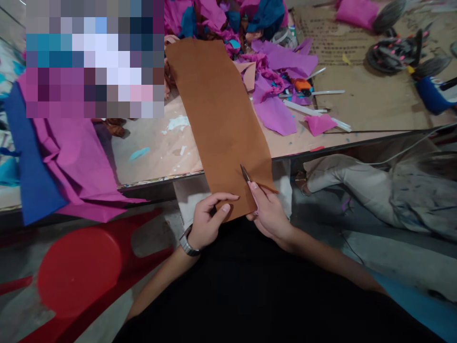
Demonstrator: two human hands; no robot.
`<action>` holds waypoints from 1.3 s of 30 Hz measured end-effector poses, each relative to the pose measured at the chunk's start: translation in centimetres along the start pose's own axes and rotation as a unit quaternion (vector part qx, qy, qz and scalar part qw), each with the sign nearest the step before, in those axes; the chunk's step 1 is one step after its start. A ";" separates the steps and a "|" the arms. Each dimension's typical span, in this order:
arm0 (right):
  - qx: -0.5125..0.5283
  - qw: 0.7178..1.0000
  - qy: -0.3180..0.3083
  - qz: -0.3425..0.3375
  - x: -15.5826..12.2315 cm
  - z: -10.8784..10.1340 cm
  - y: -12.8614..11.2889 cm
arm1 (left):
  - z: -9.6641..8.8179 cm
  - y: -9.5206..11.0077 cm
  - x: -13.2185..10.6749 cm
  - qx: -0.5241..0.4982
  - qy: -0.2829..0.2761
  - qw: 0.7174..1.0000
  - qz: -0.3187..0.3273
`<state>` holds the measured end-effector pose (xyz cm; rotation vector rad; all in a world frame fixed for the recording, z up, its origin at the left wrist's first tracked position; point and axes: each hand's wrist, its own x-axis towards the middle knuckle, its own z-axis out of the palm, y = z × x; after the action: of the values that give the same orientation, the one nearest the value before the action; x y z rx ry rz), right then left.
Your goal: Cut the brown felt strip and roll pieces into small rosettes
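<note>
A long brown paper-like sheet runs from the tabletop over the near edge towards my body. At its near left corner my left hand, with a metal watch on the wrist, grips the sheet with thumb and index finger on top. My right hand is closed around scissors at the sheet's near right side. The dark blades lie over the brown surface, pointing away from me. Most of the handles are hidden by my fingers. Right beside the blades, a narrow edge of the sheet stands up.
Crumpled pink and purple paper lies behind and right of the sheet, beside white sticks. Cardboard covers the right side of the table. Magenta paper hangs over the left edge. A red stool stands below; a person's leg shows right.
</note>
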<state>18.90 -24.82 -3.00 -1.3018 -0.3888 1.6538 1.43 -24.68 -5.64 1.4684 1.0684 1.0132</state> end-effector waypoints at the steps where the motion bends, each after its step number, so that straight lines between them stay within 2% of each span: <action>1: 0.001 1.000 0.000 0.000 -0.1 0.0 0.0 | 0.0 0.1 0.0 0.001 0.001 1.000 0.001; 13: 0.000 1.000 0.008 0.010 -0.1 -0.5 0.4 | 0.1 0.2 0.0 0.000 0.004 1.000 -0.012; 27: -0.005 1.000 -0.013 0.008 0.0 -0.6 0.6 | 0.1 0.3 0.0 0.003 -0.003 1.000 -0.002; 39: -0.004 1.000 -0.005 0.015 0.1 -0.5 0.5 | 0.0 0.2 0.0 0.006 -0.005 1.000 0.004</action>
<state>19.13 -25.18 -3.63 -1.3109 -0.3837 1.6851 1.45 -24.67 -5.45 1.4860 1.0632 1.0047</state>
